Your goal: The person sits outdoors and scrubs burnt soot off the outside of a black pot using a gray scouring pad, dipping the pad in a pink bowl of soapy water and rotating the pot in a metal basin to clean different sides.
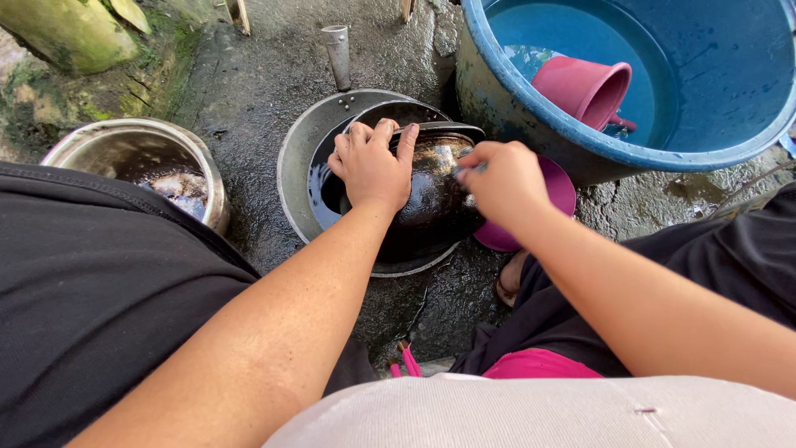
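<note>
Outdoors, hands on blackened pot (pixel 435 187), left hand (pixel 371 166) gripping rim, blue tub (pixel 497 99) close beside.

We note an outdoor setting in daylight. The ground (pixel 274 75) is rough, dark, wet concrete. At upper left we record a moss-covered patch (pixel 124 91) beside a pale yellowish-green curved surface (pixel 70 33). A short metal pipe (pixel 337 54) stands up from the concrete near the top. We see wooden ends (pixel 239 12) at the upper edge.
</note>
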Tool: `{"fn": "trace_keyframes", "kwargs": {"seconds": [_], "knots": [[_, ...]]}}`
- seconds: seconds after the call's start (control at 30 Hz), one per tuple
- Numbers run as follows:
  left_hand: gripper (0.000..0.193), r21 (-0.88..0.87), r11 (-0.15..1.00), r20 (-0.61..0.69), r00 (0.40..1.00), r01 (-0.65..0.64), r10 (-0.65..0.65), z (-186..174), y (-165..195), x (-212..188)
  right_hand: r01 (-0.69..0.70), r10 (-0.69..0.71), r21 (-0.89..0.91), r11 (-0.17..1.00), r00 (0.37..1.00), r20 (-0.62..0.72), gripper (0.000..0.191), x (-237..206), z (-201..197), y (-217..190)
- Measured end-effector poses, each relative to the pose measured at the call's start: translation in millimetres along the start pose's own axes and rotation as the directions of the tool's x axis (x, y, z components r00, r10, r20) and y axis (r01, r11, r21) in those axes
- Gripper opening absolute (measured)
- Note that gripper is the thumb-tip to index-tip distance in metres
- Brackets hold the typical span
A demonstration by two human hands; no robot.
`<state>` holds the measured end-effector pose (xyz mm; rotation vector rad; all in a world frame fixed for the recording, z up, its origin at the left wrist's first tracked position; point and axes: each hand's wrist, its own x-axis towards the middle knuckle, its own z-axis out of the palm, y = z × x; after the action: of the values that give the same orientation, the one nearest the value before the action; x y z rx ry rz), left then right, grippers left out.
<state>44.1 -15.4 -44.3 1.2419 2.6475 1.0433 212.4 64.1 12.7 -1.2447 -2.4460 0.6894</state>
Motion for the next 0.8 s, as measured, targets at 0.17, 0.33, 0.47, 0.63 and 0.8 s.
{"fn": "trace_keyframes", "kwargs": {"seconds": [0.17,0.33,0.47,0.63,0.8], "knots": [[0.045,-0.009,1.000,-0.012,1.000,0.003,-0.003,-0.3,0.3,1.3,-0.081,0.083,0.072,0.994,0.996,-0.019,0.022,3.2,-0.7,0.0],[0.045,-0.016,1.000,0.002,1.000,0.022,-0.021,-1.9,-0.6,1.0,0.017,-0.018,-0.009,1.000,0.999,-0.040,0.020,4.5,-1.5,8.0],[0.045,-0.008,1.000,0.001,1.000,0.006,-0.006,-2.9,0.3,1.1,-0.048,0.048,0.017,0.999,0.999,-0.007,0.018,1.0,-1.3,10.0],[0.046,0.002,0.999,0.047,0.998,0.034,-0.034,-4.8,-0.1,2.2,0.046,-0.046,-0.033,0.998,0.999,-0.015,0.015,-3.0,1.5,2.3],[0.045,0.010,1.000,0.005,1.000,-0.003,0.003,-3.2,-0.3,1.8,-0.173,0.166,0.125,0.977,0.984,0.064,0.017,-1.2,1.1,-2.1]]}}
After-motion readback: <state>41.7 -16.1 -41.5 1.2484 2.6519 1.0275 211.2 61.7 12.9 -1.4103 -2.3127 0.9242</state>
